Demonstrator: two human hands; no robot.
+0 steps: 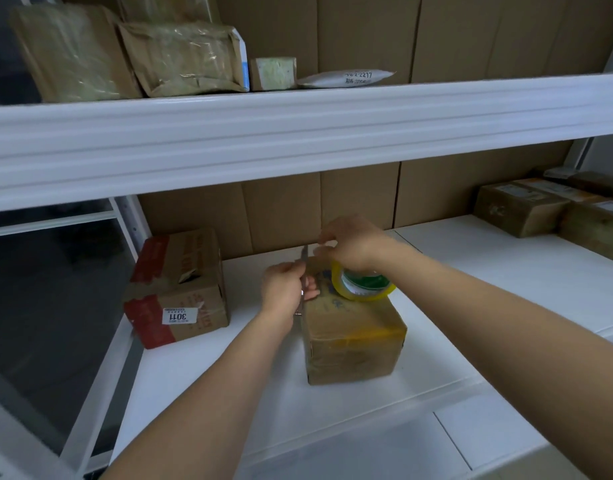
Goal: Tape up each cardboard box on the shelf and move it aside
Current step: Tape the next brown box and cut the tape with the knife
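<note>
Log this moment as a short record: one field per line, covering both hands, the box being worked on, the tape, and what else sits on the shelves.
left hand: grips a metal blade or scissors, tip up
right hand: pinches something small above the box; probably tape end, too blurred to confirm
work box: cardboard, closed, on lower shelf
tape roll: yellowish, lying on the work box's top
neighbouring box: to the left, red print, label 3011
far right: brown boxes
upper shelf: wrapped parcels
</note>
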